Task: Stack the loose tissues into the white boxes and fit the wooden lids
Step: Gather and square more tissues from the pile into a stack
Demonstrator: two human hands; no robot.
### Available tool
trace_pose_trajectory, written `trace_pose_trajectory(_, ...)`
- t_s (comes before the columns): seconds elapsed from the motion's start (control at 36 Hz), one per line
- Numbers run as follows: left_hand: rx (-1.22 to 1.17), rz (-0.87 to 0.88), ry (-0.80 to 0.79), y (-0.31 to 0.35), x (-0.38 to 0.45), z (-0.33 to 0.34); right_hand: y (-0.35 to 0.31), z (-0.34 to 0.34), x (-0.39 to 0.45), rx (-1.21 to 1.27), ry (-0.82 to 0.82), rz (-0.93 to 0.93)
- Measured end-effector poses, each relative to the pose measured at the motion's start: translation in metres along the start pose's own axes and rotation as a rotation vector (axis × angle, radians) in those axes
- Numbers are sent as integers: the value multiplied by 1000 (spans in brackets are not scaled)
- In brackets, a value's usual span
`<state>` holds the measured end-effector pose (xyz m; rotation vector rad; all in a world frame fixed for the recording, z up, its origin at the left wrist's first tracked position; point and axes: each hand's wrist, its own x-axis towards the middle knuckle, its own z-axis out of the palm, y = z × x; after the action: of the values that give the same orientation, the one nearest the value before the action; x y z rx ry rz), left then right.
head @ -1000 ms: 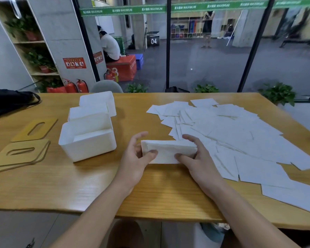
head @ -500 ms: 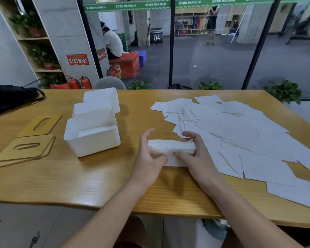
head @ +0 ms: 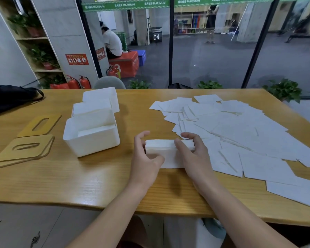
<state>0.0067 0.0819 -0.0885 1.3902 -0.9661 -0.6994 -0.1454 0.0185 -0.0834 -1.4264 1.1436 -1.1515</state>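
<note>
Left hand [head: 147, 158] and right hand [head: 191, 154] each grip an end of the stack [head: 166, 149], near desk [head: 79, 179] centre. Keep edges square; carry level toward box [head: 91, 135] at 9 o'clock.

The tissues [head: 240, 133] are plain white, as are the boxes [head: 91, 138]. The slotted lids [head: 24, 149] are pale tan wood. The bench [head: 79, 179] is honey-yellow with wavy grain. A green banner [head: 125, 4] carries white lettering.
</note>
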Motion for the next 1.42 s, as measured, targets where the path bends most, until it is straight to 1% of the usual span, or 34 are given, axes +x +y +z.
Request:
trace_pose_trajectory(0.14, 4, 2, 1, 1, 0, 0, -5, 5, 0, 64, 8, -43)
trace_pose_trajectory(0.28, -26, -4, -6, -4, 2, -5, 1, 3, -1, 52, -3, 14)
trace_pose_trajectory(0.39, 18, 6, -6, -2, -1, -3, -5, 6, -2, 53, -16, -19)
trace_pose_trajectory(0.44, 14, -13, -2, -2, 0, -5, -6, 6, -3, 47, -31, -1)
trace_pose_trajectory(0.5, 12, -17, -17, -4, 2, -7, -6, 3, -4, 43, -67, 14)
trace_pose_trajectory(0.56, 18, -5, -51, -6, 1, -8, -6, -4, -5, -10, -121, -17)
trace_pose_trajectory(0.64, -5, 7, -83, -9, 2, -12, -5, -23, -6, -119, -245, -57)
trace_pose_trajectory(0.72, 13, 8, -65, -9, 8, -18, -3, -43, -3, -168, -371, -73)
trace_pose_trajectory(0.75, 23, 3, -63, -8, 10, -20, -3, -47, -1, -168, -384, -83)
trace_pose_trajectory(0.81, 15, -29, -75, -4, 16, -23, -3, -50, 2, -165, -355, -84)
trace_pose_trajectory(0.86, 12, -111, -101, 2, 22, -27, -4, -50, 6, -120, -312, -12)
trace_pose_trajectory(0.94, 69, -244, -196, 13, 30, -39, -5, -49, 13, 87, -322, 228)
trace_pose_trajectory(0.97, 61, -265, -237, 14, 30, -43, -6, -49, 14, 116, -329, 278)
trace_pose_trajectory(1.06, 88, -271, -307, 16, 29, -55, -6, -53, 13, 100, -376, 319)
trace_pose_trajectory(1.14, 111, -277, -303, 16, 26, -61, -4, -57, 10, 110, -447, 289)
trace_pose_trajectory(1.25, 67, -283, -387, 17, 19, -68, -6, -58, 5, 73, -460, 211)
trace_pose_trajectory(1.31, 147, -248, -377, 17, 15, -71, -7, -58, 1, 21, -460, 138)
trace_pose_trajectory(1.36, 295, -182, -346, 17, 13, -73, -7, -57, -1, -63, -461, 46)
trace_pose_trajectory(1.42, 356, -145, -333, 18, 10, -75, -6, -54, -3, -120, -456, -33)
